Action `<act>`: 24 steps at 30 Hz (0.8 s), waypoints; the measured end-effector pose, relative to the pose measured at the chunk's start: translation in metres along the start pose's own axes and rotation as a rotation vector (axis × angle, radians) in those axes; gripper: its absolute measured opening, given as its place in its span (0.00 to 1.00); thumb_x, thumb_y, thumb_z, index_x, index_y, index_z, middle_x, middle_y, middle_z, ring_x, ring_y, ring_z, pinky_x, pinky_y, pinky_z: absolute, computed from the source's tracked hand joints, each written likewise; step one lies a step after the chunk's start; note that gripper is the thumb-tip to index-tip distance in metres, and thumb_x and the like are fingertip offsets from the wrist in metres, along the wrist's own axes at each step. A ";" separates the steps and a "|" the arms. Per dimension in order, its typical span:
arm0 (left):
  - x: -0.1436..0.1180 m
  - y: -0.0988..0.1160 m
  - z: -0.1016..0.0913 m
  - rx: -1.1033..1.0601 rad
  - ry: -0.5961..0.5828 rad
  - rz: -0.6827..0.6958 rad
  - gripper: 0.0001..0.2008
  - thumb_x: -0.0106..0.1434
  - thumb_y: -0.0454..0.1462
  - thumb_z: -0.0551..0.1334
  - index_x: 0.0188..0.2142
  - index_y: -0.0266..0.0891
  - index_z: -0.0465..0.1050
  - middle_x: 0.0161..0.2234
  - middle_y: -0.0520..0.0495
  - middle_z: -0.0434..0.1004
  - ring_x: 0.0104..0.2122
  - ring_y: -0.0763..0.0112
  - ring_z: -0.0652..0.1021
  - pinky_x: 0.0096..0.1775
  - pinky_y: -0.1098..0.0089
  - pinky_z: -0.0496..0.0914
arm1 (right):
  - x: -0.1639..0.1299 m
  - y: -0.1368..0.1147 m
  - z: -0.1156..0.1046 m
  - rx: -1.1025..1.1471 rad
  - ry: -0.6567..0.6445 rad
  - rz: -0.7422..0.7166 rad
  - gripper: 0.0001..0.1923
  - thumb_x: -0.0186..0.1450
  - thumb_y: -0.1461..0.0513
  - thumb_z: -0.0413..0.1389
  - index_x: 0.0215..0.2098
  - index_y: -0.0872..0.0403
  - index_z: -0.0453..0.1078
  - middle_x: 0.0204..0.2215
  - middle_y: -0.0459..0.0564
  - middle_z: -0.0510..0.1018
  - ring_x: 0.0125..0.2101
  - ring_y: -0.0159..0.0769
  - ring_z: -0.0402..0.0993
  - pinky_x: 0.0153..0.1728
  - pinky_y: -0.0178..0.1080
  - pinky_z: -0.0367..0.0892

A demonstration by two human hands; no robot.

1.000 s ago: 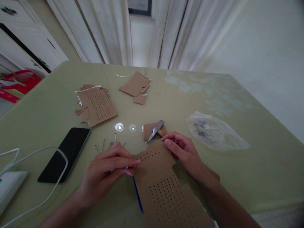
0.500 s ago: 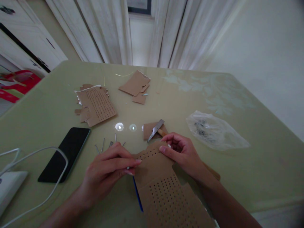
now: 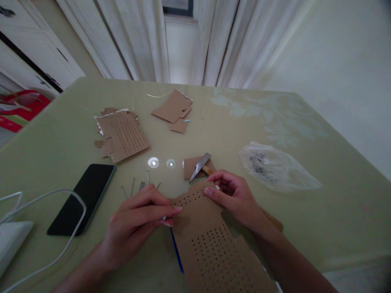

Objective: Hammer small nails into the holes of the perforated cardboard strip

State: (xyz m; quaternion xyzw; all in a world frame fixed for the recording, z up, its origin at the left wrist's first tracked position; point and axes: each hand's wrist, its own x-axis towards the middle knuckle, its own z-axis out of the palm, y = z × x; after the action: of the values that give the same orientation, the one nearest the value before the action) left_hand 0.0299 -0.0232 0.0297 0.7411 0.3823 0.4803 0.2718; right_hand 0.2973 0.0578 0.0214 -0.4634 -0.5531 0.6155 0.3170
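Observation:
A piece of brown cardboard [image 3: 201,217] with rows of punched holes lies in front of me, its near end running out of view. My left hand [image 3: 143,219] pinches its left edge, and a small white tip shows between the fingers. On the far right corner, my right hand [image 3: 230,197] grips the same cardboard with the thumb on top; another small white bit shows by that thumb. Part of a blue edge [image 3: 177,252] shows under the cardboard's left side. A hammer [image 3: 200,167] rests just beyond, its wooden handle passing beneath my right hand and forearm.
Several loose nails [image 3: 132,187] lie beyond my left hand. A black phone [image 3: 82,199] and a white cable [image 3: 80,197] are at left. Punched cardboard [image 3: 125,136] and torn cardboard pieces [image 3: 172,106] lie farther back. A clear plastic bag [image 3: 275,169] with dark contents sits at right.
Both hands keep their hold on the cardboard with hardly any movement. The whole view has shifted very slightly.

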 end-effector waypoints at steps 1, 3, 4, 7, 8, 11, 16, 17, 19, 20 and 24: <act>0.000 0.000 0.000 -0.001 -0.007 0.000 0.14 0.79 0.36 0.63 0.57 0.47 0.85 0.36 0.46 0.84 0.34 0.70 0.82 0.33 0.72 0.76 | 0.000 0.000 0.000 -0.003 0.002 -0.001 0.19 0.61 0.48 0.74 0.40 0.50 0.80 0.25 0.41 0.71 0.25 0.33 0.64 0.26 0.36 0.58; -0.001 0.000 0.002 -0.003 -0.006 0.010 0.14 0.78 0.35 0.64 0.58 0.46 0.85 0.36 0.46 0.85 0.34 0.69 0.82 0.34 0.71 0.76 | 0.000 0.000 0.000 -0.006 0.006 0.000 0.18 0.61 0.49 0.74 0.40 0.50 0.80 0.25 0.42 0.72 0.26 0.33 0.64 0.26 0.36 0.59; -0.001 0.000 0.003 -0.002 0.008 0.014 0.13 0.78 0.35 0.65 0.57 0.45 0.84 0.35 0.47 0.86 0.34 0.69 0.83 0.35 0.70 0.76 | 0.000 0.000 0.000 -0.005 0.005 0.002 0.18 0.61 0.49 0.74 0.40 0.50 0.80 0.25 0.42 0.72 0.26 0.33 0.65 0.26 0.36 0.59; -0.001 0.000 0.005 0.005 0.076 0.020 0.07 0.76 0.36 0.68 0.51 0.46 0.84 0.34 0.50 0.89 0.32 0.69 0.86 0.38 0.66 0.76 | 0.000 0.000 0.000 -0.001 0.009 0.002 0.18 0.61 0.49 0.74 0.40 0.51 0.80 0.25 0.42 0.73 0.26 0.33 0.65 0.26 0.36 0.59; -0.001 0.000 0.005 0.005 0.086 0.018 0.05 0.75 0.36 0.69 0.49 0.46 0.84 0.33 0.51 0.89 0.31 0.68 0.86 0.38 0.65 0.77 | 0.000 0.000 0.000 -0.002 0.010 0.002 0.18 0.61 0.50 0.74 0.40 0.51 0.80 0.26 0.42 0.73 0.26 0.33 0.65 0.27 0.36 0.59; -0.002 0.001 0.005 -0.004 0.068 0.008 0.03 0.76 0.36 0.68 0.46 0.46 0.82 0.34 0.51 0.90 0.31 0.67 0.87 0.36 0.64 0.77 | 0.000 0.001 -0.001 -0.003 0.005 -0.002 0.18 0.61 0.50 0.74 0.40 0.51 0.80 0.25 0.42 0.72 0.26 0.33 0.65 0.26 0.36 0.58; -0.003 0.002 0.006 0.042 0.071 -0.024 0.05 0.76 0.34 0.67 0.43 0.46 0.82 0.33 0.51 0.90 0.31 0.66 0.87 0.43 0.61 0.78 | -0.001 0.001 0.000 -0.028 0.002 -0.016 0.18 0.62 0.49 0.74 0.41 0.51 0.80 0.25 0.41 0.71 0.25 0.33 0.65 0.26 0.36 0.58; -0.003 0.002 0.007 0.037 0.077 -0.019 0.05 0.75 0.33 0.68 0.43 0.46 0.82 0.33 0.51 0.90 0.31 0.67 0.87 0.43 0.61 0.78 | -0.001 0.001 -0.001 -0.051 0.002 -0.024 0.18 0.62 0.49 0.74 0.41 0.51 0.80 0.25 0.42 0.72 0.26 0.33 0.66 0.27 0.37 0.59; -0.003 0.001 0.008 0.012 0.089 -0.010 0.06 0.75 0.31 0.68 0.43 0.45 0.82 0.33 0.51 0.90 0.31 0.68 0.87 0.42 0.63 0.78 | 0.000 0.000 -0.005 -0.129 0.030 -0.073 0.17 0.66 0.47 0.70 0.43 0.50 0.81 0.27 0.44 0.75 0.28 0.36 0.69 0.29 0.38 0.62; -0.003 0.000 0.009 0.003 0.089 -0.009 0.06 0.75 0.31 0.68 0.43 0.45 0.82 0.33 0.51 0.90 0.32 0.69 0.87 0.42 0.64 0.78 | 0.001 -0.001 -0.009 -0.191 0.072 -0.114 0.17 0.70 0.46 0.66 0.44 0.50 0.81 0.30 0.47 0.78 0.30 0.38 0.72 0.31 0.39 0.65; -0.006 -0.003 0.009 0.008 0.064 -0.001 0.06 0.74 0.30 0.68 0.44 0.44 0.80 0.34 0.53 0.89 0.33 0.71 0.86 0.46 0.65 0.77 | 0.010 0.005 -0.024 -0.636 0.289 -0.310 0.17 0.76 0.48 0.60 0.49 0.52 0.79 0.43 0.56 0.84 0.39 0.46 0.78 0.42 0.46 0.71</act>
State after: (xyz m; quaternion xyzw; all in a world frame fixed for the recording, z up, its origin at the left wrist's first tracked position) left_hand 0.0361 -0.0265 0.0205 0.7264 0.3932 0.5019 0.2566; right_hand 0.3167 0.0751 0.0151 -0.5316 -0.7296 0.2861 0.3212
